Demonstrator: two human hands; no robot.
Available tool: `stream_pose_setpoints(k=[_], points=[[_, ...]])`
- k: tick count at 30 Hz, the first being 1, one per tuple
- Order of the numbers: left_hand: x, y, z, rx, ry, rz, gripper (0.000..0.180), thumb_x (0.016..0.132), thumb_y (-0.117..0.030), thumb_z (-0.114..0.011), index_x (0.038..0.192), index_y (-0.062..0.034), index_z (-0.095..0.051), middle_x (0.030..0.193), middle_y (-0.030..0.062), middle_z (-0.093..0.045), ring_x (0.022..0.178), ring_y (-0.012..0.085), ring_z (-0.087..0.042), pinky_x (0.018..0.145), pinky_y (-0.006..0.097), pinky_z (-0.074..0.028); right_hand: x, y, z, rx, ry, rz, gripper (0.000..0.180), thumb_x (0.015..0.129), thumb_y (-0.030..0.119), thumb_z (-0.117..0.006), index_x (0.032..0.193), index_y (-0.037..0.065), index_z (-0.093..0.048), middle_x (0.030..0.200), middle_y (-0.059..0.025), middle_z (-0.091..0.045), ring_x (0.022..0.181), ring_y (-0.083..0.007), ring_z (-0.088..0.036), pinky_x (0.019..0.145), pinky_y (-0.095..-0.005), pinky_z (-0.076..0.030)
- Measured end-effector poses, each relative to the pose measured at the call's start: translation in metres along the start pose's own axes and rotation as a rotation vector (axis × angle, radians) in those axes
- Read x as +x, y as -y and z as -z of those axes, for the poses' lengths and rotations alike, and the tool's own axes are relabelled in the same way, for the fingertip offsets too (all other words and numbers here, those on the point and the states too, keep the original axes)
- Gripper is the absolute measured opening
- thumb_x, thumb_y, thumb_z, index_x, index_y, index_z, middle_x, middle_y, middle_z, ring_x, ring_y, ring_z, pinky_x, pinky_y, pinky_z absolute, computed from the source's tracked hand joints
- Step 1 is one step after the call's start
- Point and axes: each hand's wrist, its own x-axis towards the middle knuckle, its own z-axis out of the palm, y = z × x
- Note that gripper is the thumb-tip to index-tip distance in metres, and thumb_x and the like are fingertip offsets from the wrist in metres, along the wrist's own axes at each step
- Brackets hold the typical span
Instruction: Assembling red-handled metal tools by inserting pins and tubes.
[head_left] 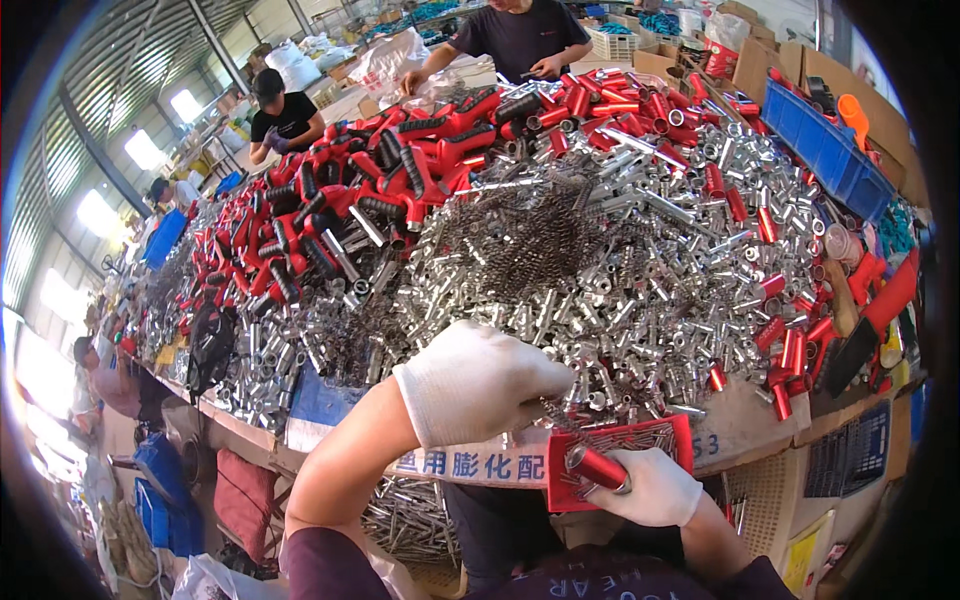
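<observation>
Both my hands wear white gloves. My right hand (655, 487) grips a short red metal tube (598, 468), its open end tilted up toward the left. Under and behind that tube sits a shallow red tray (683, 440) with many thin metal pins (640, 437) in it. My left hand (485, 382) is closed just left of the tray, over the table's near edge. Between its fingertips a small dark coil spring (552, 410) partly shows. Straight beyond lies a heap of silver metal fittings (480, 305), topped by a mound of dark springs (535, 240).
Red and black handles (350, 170) are piled at the far left. A blue bin (830, 150) with an orange scoop (853, 120) leans at the back right. Two people (518, 42) (287, 118) work across the table. Metal rods (410, 520) lie below the near edge.
</observation>
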Motion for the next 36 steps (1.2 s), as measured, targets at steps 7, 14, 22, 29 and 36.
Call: stream_pose_setpoints(k=[7,14,22,29,36], points=[[-0.004,0.006,-0.006,-0.057,-0.059,-0.065,0.009,0.080,-0.020,-0.069,0.087,-0.0149,-0.065,0.073,0.0057,-0.061,0.071,0.0283,-0.064,0.061,0.039,-0.051,-0.001,0.000,0.003,0.081,-0.123,0.036,0.041,0.081,0.033,-0.072,0.107,0.002,-0.065,0.088,-0.0224,-0.068,0.088,-0.0410,-0.066,0.079,-0.0431,-0.052],[0.007,-0.006,-0.014,-0.161,0.056,0.020,0.021,0.090,-0.030,-0.064,0.083,-0.0100,-0.065,0.078,0.0128,-0.065,0.073,0.0342,-0.065,0.064,0.043,-0.051,0.005,-0.002,-0.010,0.133,-0.092,0.097,0.040,0.080,0.030,-0.074,0.107,0.002,-0.066,0.091,-0.0206,-0.069,0.088,-0.0396,-0.067,0.078,-0.0425,-0.053],[0.032,0.018,-0.010,-0.280,0.265,0.023,0.027,0.093,-0.032,-0.058,0.088,-0.0081,-0.069,0.076,0.0146,-0.066,0.071,0.0312,-0.065,0.067,0.040,-0.052,0.006,-0.003,-0.010,0.221,-0.119,0.062,0.036,0.080,0.029,-0.075,0.103,0.002,-0.068,0.093,-0.0162,-0.071,0.089,-0.0354,-0.069,0.080,-0.0395,-0.053],[0.079,0.247,0.012,0.075,-0.601,1.039,0.054,0.090,-0.051,-0.053,0.108,-0.0037,-0.071,0.102,0.0180,-0.072,0.099,0.0300,-0.070,0.089,0.042,-0.052,0.010,-0.012,-0.004,0.399,-0.077,0.076,0.031,0.080,0.024,-0.075,0.103,0.004,-0.068,0.089,-0.0106,-0.072,0.086,-0.0257,-0.071,0.080,-0.0348,-0.053],[0.099,0.331,-0.030,0.014,-0.703,1.281,0.069,0.080,-0.055,-0.066,0.119,0.0019,-0.060,0.120,0.0226,-0.066,0.113,0.0356,-0.063,0.098,0.044,-0.048,0.007,-0.011,0.005,0.520,0.042,-0.025,0.029,0.080,0.021,-0.075,0.102,0.004,-0.067,0.094,-0.0094,-0.071,0.089,-0.0176,-0.068,0.084,-0.0334,-0.051]])
